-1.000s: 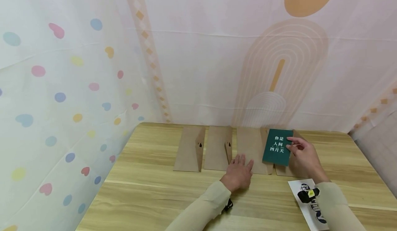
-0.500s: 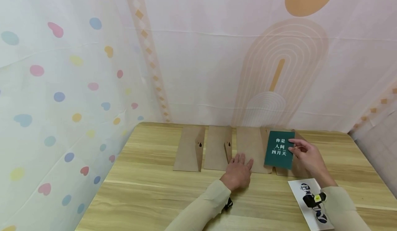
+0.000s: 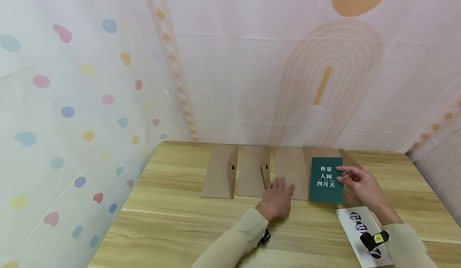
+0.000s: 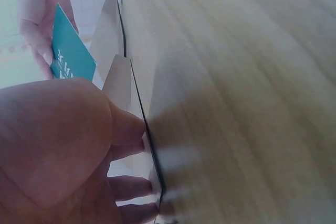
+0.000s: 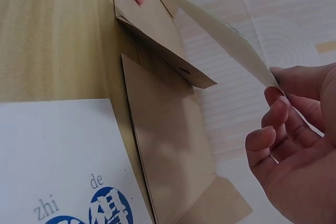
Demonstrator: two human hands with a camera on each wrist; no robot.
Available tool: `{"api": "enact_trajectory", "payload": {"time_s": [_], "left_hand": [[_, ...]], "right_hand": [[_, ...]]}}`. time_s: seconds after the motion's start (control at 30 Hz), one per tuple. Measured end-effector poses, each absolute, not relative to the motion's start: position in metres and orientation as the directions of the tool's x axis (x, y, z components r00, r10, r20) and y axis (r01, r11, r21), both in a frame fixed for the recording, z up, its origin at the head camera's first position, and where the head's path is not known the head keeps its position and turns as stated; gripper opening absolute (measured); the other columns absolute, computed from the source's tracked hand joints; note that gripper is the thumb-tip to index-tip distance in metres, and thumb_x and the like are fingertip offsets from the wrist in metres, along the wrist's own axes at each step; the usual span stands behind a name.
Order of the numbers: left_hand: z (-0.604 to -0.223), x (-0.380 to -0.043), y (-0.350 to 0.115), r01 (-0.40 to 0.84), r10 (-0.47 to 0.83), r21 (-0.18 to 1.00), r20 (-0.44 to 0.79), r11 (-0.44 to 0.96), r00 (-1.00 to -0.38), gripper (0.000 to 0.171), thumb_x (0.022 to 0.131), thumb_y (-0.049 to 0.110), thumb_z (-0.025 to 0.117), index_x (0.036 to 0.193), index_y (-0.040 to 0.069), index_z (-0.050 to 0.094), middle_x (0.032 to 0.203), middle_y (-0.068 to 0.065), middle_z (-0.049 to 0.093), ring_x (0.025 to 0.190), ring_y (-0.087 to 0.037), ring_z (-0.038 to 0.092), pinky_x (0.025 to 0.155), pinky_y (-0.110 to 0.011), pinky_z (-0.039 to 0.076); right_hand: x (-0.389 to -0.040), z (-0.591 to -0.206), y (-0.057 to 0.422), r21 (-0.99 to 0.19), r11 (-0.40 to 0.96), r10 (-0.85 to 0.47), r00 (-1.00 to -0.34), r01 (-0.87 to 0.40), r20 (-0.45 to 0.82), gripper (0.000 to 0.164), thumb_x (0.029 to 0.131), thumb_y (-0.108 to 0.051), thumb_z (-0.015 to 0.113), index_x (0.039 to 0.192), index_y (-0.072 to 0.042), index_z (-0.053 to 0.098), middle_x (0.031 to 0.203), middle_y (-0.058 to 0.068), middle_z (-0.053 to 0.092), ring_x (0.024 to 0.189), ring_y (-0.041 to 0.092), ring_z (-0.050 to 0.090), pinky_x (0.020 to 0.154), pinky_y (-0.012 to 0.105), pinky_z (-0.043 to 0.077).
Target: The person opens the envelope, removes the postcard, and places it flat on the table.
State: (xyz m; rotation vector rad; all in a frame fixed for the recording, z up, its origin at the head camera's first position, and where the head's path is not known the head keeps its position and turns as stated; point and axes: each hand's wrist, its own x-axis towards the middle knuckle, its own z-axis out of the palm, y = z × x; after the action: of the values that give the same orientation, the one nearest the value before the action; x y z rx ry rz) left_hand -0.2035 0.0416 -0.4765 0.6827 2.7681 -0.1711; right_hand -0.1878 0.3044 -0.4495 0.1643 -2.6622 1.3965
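Observation:
A dark green card point(image 3: 325, 182) with white characters is pinched at its right edge by my right hand point(image 3: 363, 186), thumb against fingers. In the right wrist view the card point(image 5: 226, 38) is held up off the table, its pale back showing. Behind it lies the rightmost kraft envelope point(image 3: 350, 196), its flap lifted and partly hidden by the card and hand. My left hand point(image 3: 275, 200) rests with spread, fairly straight fingers on the lower part of the third envelope point(image 3: 288, 164), whose flap stands up on its right side.
Two more kraft envelopes, the leftmost envelope point(image 3: 216, 174) and its neighbour point(image 3: 250, 174), lie to the left with flaps raised. A white card point(image 3: 351, 228) with dark blue print lies under the right wrist. A patterned curtain point(image 3: 234, 80) hangs along the wooden table's point(image 3: 162, 228) back edge.
My right hand has brought the green card a little toward the front and right, and the card looks straighter. The left hand stays in place on the envelope.

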Motion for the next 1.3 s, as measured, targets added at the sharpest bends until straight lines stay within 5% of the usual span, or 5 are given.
{"api": "enact_trajectory", "payload": {"time_s": [0.17,0.4,1.3], "left_hand": [[-0.476,-0.202,0.041,0.468,0.435,-0.045,-0.303,0.882,-0.848,0.053,0.106,0.034,0.037,0.158,0.035,0.025,0.165,0.0,0.02,0.152,-0.02,0.017,0.119,-0.034,0.024],[-0.476,-0.202,0.041,0.469,0.431,-0.063,-0.303,0.881,-0.85,0.053,0.106,0.035,0.036,0.158,0.036,0.023,0.165,0.001,0.019,0.152,-0.019,0.017,0.119,-0.033,0.024],[-0.477,-0.202,0.04,0.474,0.441,-0.049,-0.295,0.879,-0.848,0.053,0.106,0.034,0.037,0.157,0.037,0.024,0.165,0.0,0.019,0.152,-0.02,0.017,0.119,-0.034,0.025]], "right_hand": [[-0.183,-0.45,0.306,-0.817,0.552,-0.071,-0.985,-0.168,0.155,0.032,0.1,-0.007,0.057,0.13,0.004,0.06,0.094,0.008,0.065,0.082,-0.003,0.063,0.06,0.025,0.047],[-0.177,-0.449,0.305,-0.827,0.544,-0.073,-0.99,-0.141,0.12,0.034,0.099,-0.009,0.059,0.131,0.003,0.059,0.094,0.008,0.061,0.078,0.01,0.06,0.059,0.026,0.046],[-0.159,-0.457,0.305,-0.897,0.441,-0.151,-0.988,-0.039,-0.032,0.038,0.097,-0.009,0.062,0.13,0.009,0.057,0.09,0.002,0.069,0.081,0.008,0.063,0.071,0.025,0.055]]}}
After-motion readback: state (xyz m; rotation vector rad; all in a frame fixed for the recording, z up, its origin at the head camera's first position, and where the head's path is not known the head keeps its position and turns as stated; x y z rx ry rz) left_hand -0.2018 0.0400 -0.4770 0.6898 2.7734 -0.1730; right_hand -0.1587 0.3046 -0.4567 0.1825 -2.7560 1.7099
